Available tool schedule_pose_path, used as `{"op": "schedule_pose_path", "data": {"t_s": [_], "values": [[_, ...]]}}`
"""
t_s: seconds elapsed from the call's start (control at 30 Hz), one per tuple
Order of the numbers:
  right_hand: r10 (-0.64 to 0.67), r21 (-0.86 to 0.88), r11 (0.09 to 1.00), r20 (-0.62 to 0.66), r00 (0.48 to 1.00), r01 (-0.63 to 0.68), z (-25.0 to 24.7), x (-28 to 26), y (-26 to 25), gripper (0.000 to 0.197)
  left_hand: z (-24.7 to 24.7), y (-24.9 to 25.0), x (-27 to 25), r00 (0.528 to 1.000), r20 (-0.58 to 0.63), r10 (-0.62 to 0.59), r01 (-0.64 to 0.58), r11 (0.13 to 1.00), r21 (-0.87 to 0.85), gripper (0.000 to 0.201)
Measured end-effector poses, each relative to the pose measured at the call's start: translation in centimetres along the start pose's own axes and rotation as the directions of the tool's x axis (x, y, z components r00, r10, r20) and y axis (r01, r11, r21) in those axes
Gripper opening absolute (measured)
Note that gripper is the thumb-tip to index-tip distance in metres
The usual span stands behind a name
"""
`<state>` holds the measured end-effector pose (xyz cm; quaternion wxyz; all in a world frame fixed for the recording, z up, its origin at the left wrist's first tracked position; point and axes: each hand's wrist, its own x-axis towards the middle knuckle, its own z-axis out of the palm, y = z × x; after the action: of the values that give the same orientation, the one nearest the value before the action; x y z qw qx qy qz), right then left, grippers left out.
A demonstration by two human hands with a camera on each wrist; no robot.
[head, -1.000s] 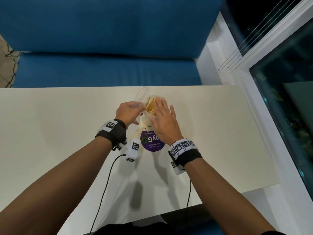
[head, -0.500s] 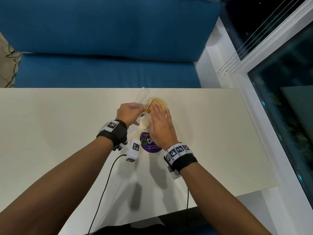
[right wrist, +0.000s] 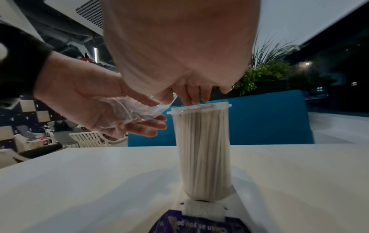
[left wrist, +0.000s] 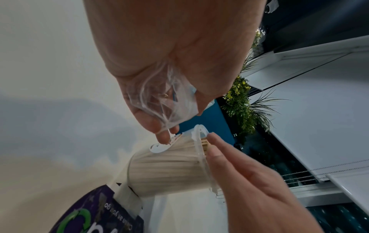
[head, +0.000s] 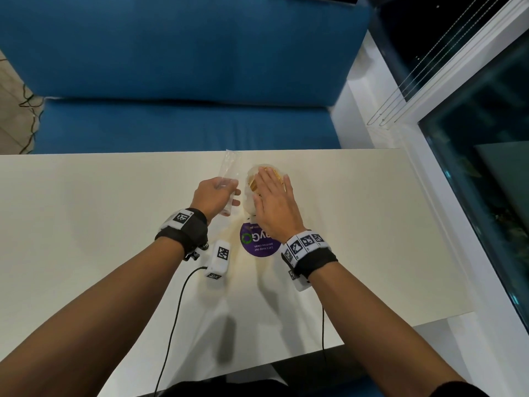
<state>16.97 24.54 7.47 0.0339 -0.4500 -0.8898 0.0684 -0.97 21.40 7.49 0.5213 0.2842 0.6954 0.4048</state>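
A tall clear plastic container [right wrist: 203, 149] packed with pale wooden sticks stands upright on the white table [head: 86, 224]. My right hand [head: 273, 203] lies flat over its mouth, and its fingertips [right wrist: 191, 97] touch the stick tops. Just left of the container, my left hand [head: 216, 194] holds a crumpled clear plastic bag [right wrist: 131, 110] between thumb and fingers. The bag [head: 230, 167] sticks out beyond that hand and looks empty. In the left wrist view the container [left wrist: 169, 170] lies below the bag [left wrist: 159, 97], a small gap apart.
A round purple sticker [head: 254, 245] lies on the table right in front of the container, with tape at its edge. A blue sofa [head: 171, 81] runs along the far side. A white sill and window [head: 472, 167] border the right.
My left hand has drawn the bag away from the container's mouth, to the left. My right hand has stayed over the stick tops, shifting slightly.
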Motion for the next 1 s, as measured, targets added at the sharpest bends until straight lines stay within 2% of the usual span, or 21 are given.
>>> {"op": "schedule_pose_path", "data": {"t_s": [0.13,0.23,0.33,0.4,0.5,0.57,0.67,0.77,0.93,1.0], "values": [[-0.046,0.001,0.999,0.100,0.994,0.046,0.0,-0.6,0.8,0.056,-0.2,0.1,-0.6,0.999,0.030,-0.016,0.015,0.999,0.040,0.029],[0.021,0.241,0.971,-0.050,0.999,-0.009,-0.7,-0.8,1.3,0.048,-0.2,-0.1,-1.0,0.996,0.067,-0.064,0.065,0.998,-0.005,0.031],[0.175,0.436,0.898,-0.232,0.957,-0.059,-1.6,-0.9,1.2,0.038,-0.3,-0.5,-1.3,0.994,0.087,-0.071,0.072,0.997,-0.003,0.036],[0.134,0.398,0.917,-0.231,0.964,-0.032,-1.9,-0.7,0.6,0.035,-0.1,-0.7,-1.4,0.995,0.079,-0.066,0.067,0.998,-0.015,0.036],[0.014,0.239,0.971,-0.117,0.993,0.014,-1.5,-0.1,-0.1,0.036,0.3,-0.7,-1.3,0.997,0.053,-0.051,0.053,0.998,-0.035,0.032],[-0.013,0.134,0.991,-0.074,0.997,0.023,-1.0,0.1,-0.2,0.036,0.5,-0.6,-1.3,0.998,0.039,-0.043,0.044,0.998,-0.035,0.029],[0.023,0.058,0.998,-0.136,0.990,-0.016,-0.9,0.6,0.0,0.029,0.5,-0.3,-1.3,0.999,0.031,-0.041,0.042,0.998,-0.040,0.026],[0.073,0.077,0.995,-0.175,0.982,-0.060,-1.1,1.4,0.0,0.027,0.2,-0.2,-1.3,0.999,0.023,-0.037,0.038,0.999,-0.029,0.024],[0.085,0.149,0.986,-0.078,0.993,-0.073,-0.5,2.1,-0.4,0.030,0.1,-0.3,-1.1,0.999,0.019,-0.031,0.032,0.999,-0.031,0.023],[0.089,0.122,0.990,-0.098,0.991,-0.077,-0.2,1.7,-0.2,0.029,0.1,-0.2,-1.0,0.999,0.026,-0.025,0.026,0.999,-0.035,0.023]]}}
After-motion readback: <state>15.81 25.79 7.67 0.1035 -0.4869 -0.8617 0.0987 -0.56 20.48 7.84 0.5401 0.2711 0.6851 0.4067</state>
